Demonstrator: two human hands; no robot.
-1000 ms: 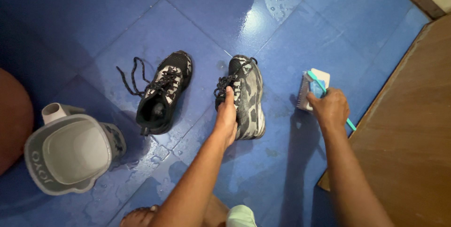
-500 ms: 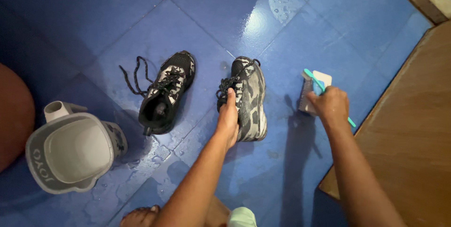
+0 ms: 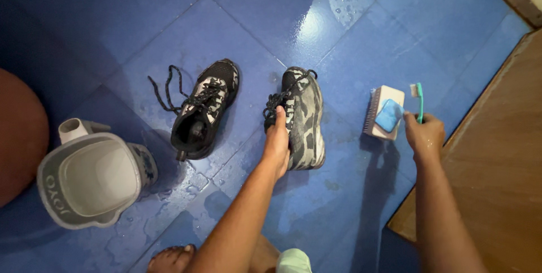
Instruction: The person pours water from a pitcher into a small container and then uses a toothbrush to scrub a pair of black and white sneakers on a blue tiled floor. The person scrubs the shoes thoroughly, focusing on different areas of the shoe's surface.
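**Shoes, brushes and jug on a wet blue tiled floor**

Head view:

- Left hand (image 3: 276, 144): closed on the collar of a grey-and-black camouflage-patterned lace-up sneaker (image 3: 303, 118), thumb up along the tongue by the black laces. The sneaker sits on the floor tipped onto its side, sole edge turned to the right, toe pointing away from the person.
- Right hand (image 3: 424, 136): fingers wrapped round the handle of a slim teal plastic toothbrush (image 3: 419, 101), held upright with the bristle head at the top.
- White rectangular scrubbing brush (image 3: 384, 112): lies on the floor just left of the right hand, with a blue block resting on its back.
- Second black-and-grey sneaker (image 3: 203, 109): stands upright to the left of the held one, apart from it, laces undone and trailing to the left.
- Grey plastic jug (image 3: 90, 180): stands at lower left, handle at its upper-left corner.
- Blue tiled floor (image 3: 350, 41): wet, with droplets and glare.
- Brown wooden surface (image 3: 497, 154): along the right edge.
- Bare toes (image 3: 169, 257): at the bottom edge.
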